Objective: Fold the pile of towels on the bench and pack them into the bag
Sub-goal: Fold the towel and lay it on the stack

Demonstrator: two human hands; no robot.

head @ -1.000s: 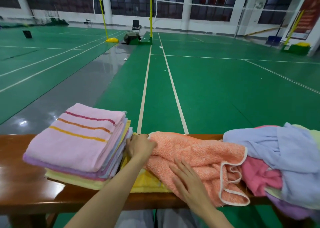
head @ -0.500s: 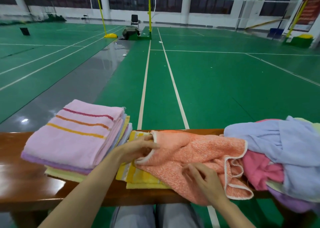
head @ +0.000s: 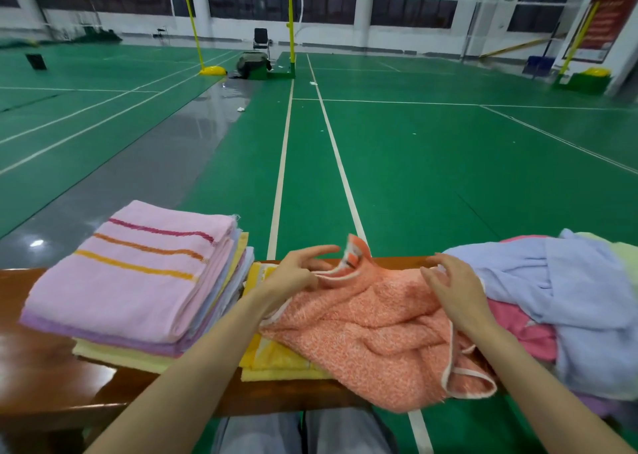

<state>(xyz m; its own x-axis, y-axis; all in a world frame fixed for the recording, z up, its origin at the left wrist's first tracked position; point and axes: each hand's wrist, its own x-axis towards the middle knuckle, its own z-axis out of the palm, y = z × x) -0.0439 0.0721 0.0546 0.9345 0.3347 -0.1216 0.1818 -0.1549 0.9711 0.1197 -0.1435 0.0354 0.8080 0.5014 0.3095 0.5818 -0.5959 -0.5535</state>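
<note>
One rumpled, nubbly orange towel [head: 379, 333], white-hemmed

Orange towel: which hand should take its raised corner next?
Left, probably. The left hand sits at the trimmed edge of the orange towel, beside its raised corner; the right hand is over the opposite side, farther away.

On the bench [head: 38, 381], the folded stack [head: 131, 281] sits at 9 o'clock from the loose towel [head: 373, 329]. The messy pile [head: 569, 298] sits at 3 o'clock. A flat towel [head: 272, 358] lies under the loose one. The floor [head: 431, 177] lies behind, at 12 o'clock.
</note>
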